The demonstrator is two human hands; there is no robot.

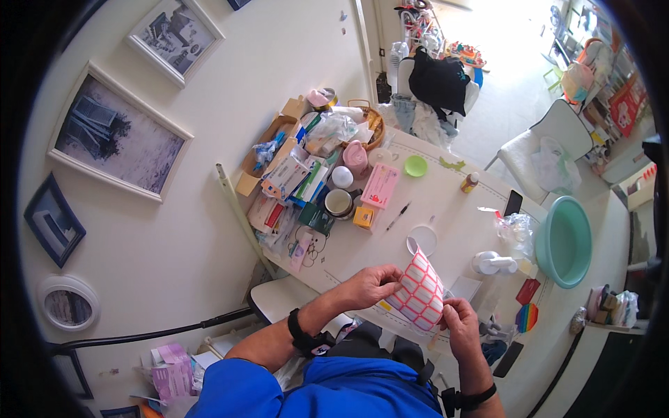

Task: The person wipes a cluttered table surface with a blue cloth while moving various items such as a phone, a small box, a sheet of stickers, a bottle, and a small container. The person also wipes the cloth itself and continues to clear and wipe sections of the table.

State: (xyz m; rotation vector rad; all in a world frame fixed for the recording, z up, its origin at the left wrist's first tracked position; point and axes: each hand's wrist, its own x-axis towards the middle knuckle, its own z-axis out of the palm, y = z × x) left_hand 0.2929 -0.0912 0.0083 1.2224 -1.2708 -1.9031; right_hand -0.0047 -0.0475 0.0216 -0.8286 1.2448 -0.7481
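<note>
A white sheet with a red hexagon pattern (419, 290), cloth or paper, is raised above the near edge of the white table (360, 261). My left hand (373, 285) pinches its left side between thumb and fingers. At its lower right edge, my right hand (460, 324) grips it with thumb and forefinger. The sheet's upper tip curls over and overlaps a round white lid or dish (422, 240) lying on the table. A black pen (399, 216) lies beyond, left of the dish.
Boxes, a pink box (380, 186), a mug (338, 202) and a wicker basket (375, 125) crowd the table's left side. Rightward are a small bottle (469, 182), a phone (513, 202), a white spray bottle (494, 263) and a green basin (563, 243). A chair (543, 146) stands behind.
</note>
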